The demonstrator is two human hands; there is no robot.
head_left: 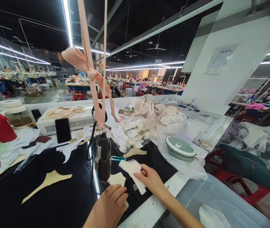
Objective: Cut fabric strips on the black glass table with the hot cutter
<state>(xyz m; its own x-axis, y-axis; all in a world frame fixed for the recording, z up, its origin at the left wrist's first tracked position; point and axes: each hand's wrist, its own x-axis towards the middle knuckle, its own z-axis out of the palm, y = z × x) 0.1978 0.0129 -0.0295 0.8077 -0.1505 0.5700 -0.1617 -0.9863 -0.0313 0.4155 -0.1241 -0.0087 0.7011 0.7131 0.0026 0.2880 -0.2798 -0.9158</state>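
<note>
My right hand [151,180] pinches the edge of a white foam pad piece [130,167] between thumb and fingers, close to the front edge of the black work surface [61,186]. My left hand [111,202] is palm down, its fingers curved over a second white foam pad piece [117,179], partly hidden under them. Just beyond that hand, a black cylindrical power tool [103,158] hangs upright with its narrow tip downward. Pink fabric strips [94,82], knotted, suspend it. Teal-handled scissors or a similar tool [118,158] lie behind the right-hand piece.
A beige paper pattern [46,183] lies left. Behind are a phone [63,130], a white vented box [54,125], a bag of white pieces [131,133] and lace bra cups [158,110]. A green oval lidded container [180,147] stands right, above a translucent bin [220,196].
</note>
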